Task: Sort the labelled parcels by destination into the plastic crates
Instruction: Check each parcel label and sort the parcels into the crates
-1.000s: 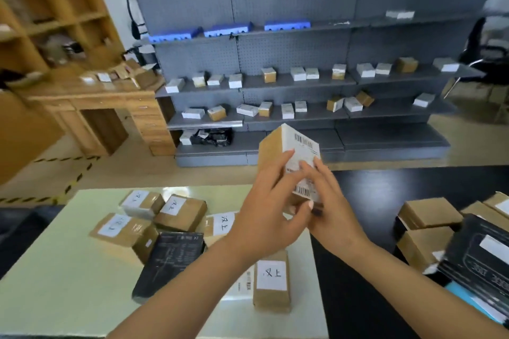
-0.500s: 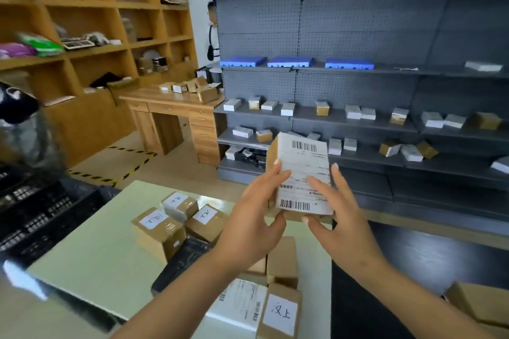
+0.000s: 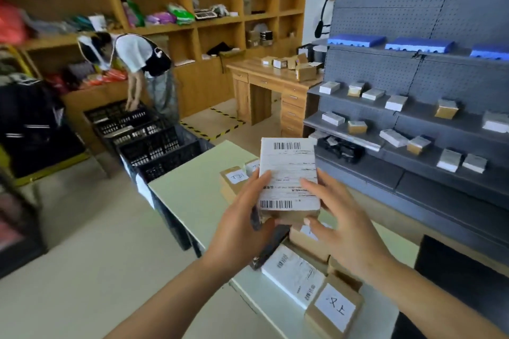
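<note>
- I hold the small parcel (image 3: 289, 181) up over the table (image 3: 192, 195).
- My left hand (image 3: 242, 228) grips its side; right hand (image 3: 341, 226) fingers lie spread, touching it.
- It looks light and stiff; hold the cardboard edges.
- The crates (image 3: 154, 146) wait on the left.

Two hands show: the left hand (image 3: 242, 224) and the right hand (image 3: 344, 231); between them one held parcel (image 3: 289, 176) with a white label bearing two barcodes; on the pale worktop (image 3: 198, 190) at least five more parcels, among them one near parcel (image 3: 334, 308) with a handwritten label and one far parcel (image 3: 235, 177) likewise marked, though the pile is partly hidden; three black plastic crates (image 3: 154, 146) in a row at the left; three blue trays (image 3: 420, 44) on the grey shelving; two other people, one bending person (image 3: 137, 63) and one standing person (image 3: 327, 5); one wooden desk (image 3: 264, 82).
</note>
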The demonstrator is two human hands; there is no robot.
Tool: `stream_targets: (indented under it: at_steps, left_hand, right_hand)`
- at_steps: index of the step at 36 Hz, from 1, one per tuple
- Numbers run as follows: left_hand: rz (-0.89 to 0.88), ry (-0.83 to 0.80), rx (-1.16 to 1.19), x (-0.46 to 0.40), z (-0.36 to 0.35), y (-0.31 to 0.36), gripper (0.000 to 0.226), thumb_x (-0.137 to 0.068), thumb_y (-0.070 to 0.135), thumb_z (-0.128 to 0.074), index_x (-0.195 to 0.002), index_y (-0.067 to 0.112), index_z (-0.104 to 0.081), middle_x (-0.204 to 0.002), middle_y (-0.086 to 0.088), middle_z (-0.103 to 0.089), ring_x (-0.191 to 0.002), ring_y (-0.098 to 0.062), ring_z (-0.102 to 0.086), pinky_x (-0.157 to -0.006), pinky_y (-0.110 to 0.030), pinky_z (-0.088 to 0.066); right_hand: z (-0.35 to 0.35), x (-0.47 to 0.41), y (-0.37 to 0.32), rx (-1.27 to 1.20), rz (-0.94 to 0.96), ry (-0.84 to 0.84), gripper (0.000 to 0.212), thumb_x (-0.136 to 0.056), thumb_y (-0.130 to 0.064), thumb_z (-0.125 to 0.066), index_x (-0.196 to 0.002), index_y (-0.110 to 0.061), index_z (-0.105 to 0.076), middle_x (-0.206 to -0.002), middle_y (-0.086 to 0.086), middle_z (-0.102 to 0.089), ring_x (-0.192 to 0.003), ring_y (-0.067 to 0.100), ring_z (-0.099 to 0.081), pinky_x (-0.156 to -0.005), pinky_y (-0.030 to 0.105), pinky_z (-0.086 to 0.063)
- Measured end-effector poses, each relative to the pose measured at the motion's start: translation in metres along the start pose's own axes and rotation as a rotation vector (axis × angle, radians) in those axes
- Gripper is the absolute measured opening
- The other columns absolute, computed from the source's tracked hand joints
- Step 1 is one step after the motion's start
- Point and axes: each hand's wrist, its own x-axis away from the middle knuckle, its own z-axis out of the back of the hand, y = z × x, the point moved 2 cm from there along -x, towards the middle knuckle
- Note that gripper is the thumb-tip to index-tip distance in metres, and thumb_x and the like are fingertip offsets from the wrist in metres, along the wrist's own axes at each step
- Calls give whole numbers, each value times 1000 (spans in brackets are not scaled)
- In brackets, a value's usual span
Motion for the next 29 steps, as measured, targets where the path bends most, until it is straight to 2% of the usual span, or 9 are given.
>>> stream_targets:
  at_steps: [2,3,8,14,17,19,21,24,29]
  left_hand:
    - [-9,38,-46,5,22,-13,89,-78,1,-77,-139,49,-34,-155,8,-29,-141,2,-27,-101,-10,-38]
    - [-1,54,-64,8,34,-21,91,-78,1,-77,-140,49,-31,-155,6,-29,-142,-1,-26,-101,-7,-35]
    - [8,114,-171,19,92,-62,86,-79,7,-77,-144,38,-31,-155,3,-32,-144,-6,-24,-112,-21,-30]
    - [19,202,-251,31,174,-116,85,-77,8,-79,-143,37,-33,-155,1,-34,-141,-5,-32,-107,-32,-41]
    - [29,228,-303,36,221,-144,87,-76,9,-80,-141,41,-32,-155,2,-34,-138,7,-28,-105,-19,-39]
    - [29,228,-330,39,253,-162,83,-77,13,-78,-141,40,-33,-154,2,-33,-138,8,-27,-103,-10,-34]
    - [30,236,-355,40,283,-180,81,-76,13,-79,-140,36,-36,-153,2,-34,-137,10,-27,-101,-4,-32]
    - [41,260,-364,39,322,-205,82,-75,8,-81,-140,32,-39,-151,5,-34,-138,8,-27,-102,-5,-31]
    - [45,274,-378,31,370,-246,80,-76,6,-80,-140,30,-38,-154,8,-30,-140,1,-29,-104,-8,-32]
  right_hand:
    - [-20,-15,-9,-23,40,-36,75,-84,-2,-70,-135,-46,-37,-148,-18,-28,-134,-7,-32,-101,6,-36]
    - [-30,-23,-14,-24,62,-44,75,-83,-1,-71,-135,-44,-38,-147,-20,-27,-134,-6,-33,-102,8,-37]
    - [-87,-64,-39,-39,158,-78,70,-80,2,-73,-137,-29,-48,-147,-10,-34,-134,3,-37,-104,12,-38]
    - [-165,-115,-80,-55,222,-109,67,-79,-1,-74,-136,-27,-51,-145,-8,-37,-134,2,-36,-105,32,-46]
    - [-207,-142,-107,-99,251,-131,68,-79,1,-74,-134,-30,-50,-145,-9,-36,-133,0,-36,-107,28,-41]
    - [-235,-160,-125,-109,266,-144,71,-77,2,-74,-132,-35,-47,-144,-9,-37,-132,-1,-36,-108,26,-39]
    - [-262,-178,-141,-158,256,-151,74,-77,3,-75,-129,-41,-46,-142,-19,-35,-131,-4,-38,-106,22,-40]
    - [-298,-204,-161,-229,252,-143,78,-75,5,-76,-125,-47,-46,-137,-37,-31,-129,-5,-42,-102,17,-42]
    - [-345,-247,-184,-239,249,-183,79,-76,4,-76,-124,-49,-44,-138,-37,-29,-129,-7,-39,-101,11,-40]
